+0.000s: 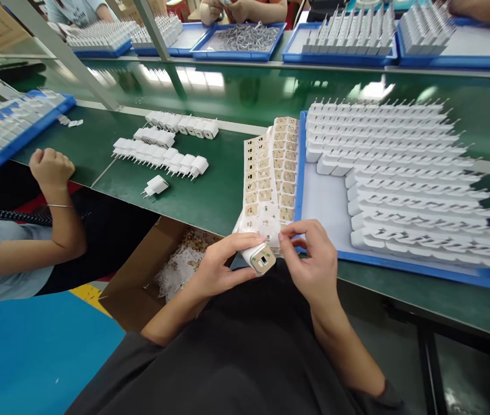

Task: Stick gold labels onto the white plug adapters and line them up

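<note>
My left hand (215, 264) is closed around a white plug-in charger (251, 252), fingers on its sides. The charger's end face is turned up toward me and carries a tan label (266, 262) with a dark port opening. Just right of it, my right hand (315, 265) has thumb and forefinger pinched together at the lower edge of the sticker sheets; whatever lies between the fingertips is too small to make out. Beyond both hands, the sheets of tan stickers (264, 173) lie overlapping on the green table, against the blue tray.
On the right, a blue tray (325, 213) holds rows of white chargers (400, 178). More chargers (158, 153) stand left on the table (210, 196). Below the edge is a cardboard box (128, 282) with scraps. A co-worker's arm (63, 219) rests at left; other trays line the far side.
</note>
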Demonstrator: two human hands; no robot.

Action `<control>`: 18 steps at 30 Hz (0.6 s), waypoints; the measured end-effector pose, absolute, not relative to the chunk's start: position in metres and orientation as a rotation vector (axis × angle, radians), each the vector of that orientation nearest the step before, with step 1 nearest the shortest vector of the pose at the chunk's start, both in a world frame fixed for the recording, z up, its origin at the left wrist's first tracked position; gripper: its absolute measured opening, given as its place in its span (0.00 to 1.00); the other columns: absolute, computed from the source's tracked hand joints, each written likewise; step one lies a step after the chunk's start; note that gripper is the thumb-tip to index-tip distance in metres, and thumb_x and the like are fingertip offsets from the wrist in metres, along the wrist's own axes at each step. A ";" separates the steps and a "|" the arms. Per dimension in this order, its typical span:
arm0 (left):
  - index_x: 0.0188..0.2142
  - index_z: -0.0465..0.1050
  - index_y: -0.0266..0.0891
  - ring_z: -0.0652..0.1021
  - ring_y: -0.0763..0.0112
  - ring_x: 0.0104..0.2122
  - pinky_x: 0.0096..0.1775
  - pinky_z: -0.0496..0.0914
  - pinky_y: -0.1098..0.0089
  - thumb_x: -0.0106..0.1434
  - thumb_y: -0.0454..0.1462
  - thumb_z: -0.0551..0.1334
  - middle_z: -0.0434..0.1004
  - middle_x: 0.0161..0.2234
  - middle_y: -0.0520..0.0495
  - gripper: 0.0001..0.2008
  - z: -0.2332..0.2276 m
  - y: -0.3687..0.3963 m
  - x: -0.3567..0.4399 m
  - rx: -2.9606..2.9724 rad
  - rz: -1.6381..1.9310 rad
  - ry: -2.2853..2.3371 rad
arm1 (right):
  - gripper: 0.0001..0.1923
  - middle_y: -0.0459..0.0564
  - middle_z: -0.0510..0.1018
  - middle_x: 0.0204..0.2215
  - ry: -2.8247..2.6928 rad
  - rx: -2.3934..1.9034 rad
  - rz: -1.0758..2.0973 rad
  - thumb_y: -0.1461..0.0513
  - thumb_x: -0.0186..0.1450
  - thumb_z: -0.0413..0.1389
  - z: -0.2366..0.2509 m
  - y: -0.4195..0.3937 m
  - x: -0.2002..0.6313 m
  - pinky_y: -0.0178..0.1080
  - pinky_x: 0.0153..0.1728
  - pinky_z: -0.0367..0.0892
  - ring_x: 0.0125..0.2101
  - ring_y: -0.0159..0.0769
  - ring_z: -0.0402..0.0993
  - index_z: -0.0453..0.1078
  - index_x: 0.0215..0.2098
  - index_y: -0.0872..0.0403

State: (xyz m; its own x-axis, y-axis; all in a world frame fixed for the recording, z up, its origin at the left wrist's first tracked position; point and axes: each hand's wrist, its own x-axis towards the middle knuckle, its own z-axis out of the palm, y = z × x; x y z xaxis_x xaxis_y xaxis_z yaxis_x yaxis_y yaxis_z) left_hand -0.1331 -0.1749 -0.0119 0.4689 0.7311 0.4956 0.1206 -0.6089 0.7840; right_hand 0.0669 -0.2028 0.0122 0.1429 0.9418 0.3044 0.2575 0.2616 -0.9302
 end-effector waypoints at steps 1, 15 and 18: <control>0.59 0.72 0.44 0.81 0.60 0.52 0.56 0.75 0.63 0.60 0.35 0.73 0.81 0.52 0.41 0.28 -0.011 -0.175 -0.132 2.030 1.169 0.701 | 0.02 0.46 0.74 0.34 -1.300 -1.214 0.810 0.64 0.69 0.58 0.010 -0.202 0.068 0.34 0.32 0.72 0.36 0.34 0.74 0.72 0.38 0.50; 0.59 0.69 0.44 0.80 0.62 0.51 0.51 0.79 0.60 0.65 0.31 0.68 0.80 0.50 0.42 0.24 -0.018 -0.173 -0.122 2.369 1.435 0.744 | 0.08 0.44 0.73 0.39 -1.006 -0.793 1.323 0.67 0.66 0.60 0.000 -0.203 0.045 0.33 0.45 0.69 0.43 0.32 0.72 0.76 0.38 0.46; 0.59 0.69 0.43 0.80 0.61 0.52 0.52 0.79 0.59 0.64 0.30 0.68 0.80 0.50 0.41 0.25 -0.018 -0.172 -0.124 2.393 1.443 0.718 | 0.10 0.44 0.74 0.39 -0.991 -0.785 1.315 0.68 0.67 0.58 -0.004 -0.202 0.046 0.33 0.44 0.69 0.43 0.32 0.72 0.77 0.38 0.47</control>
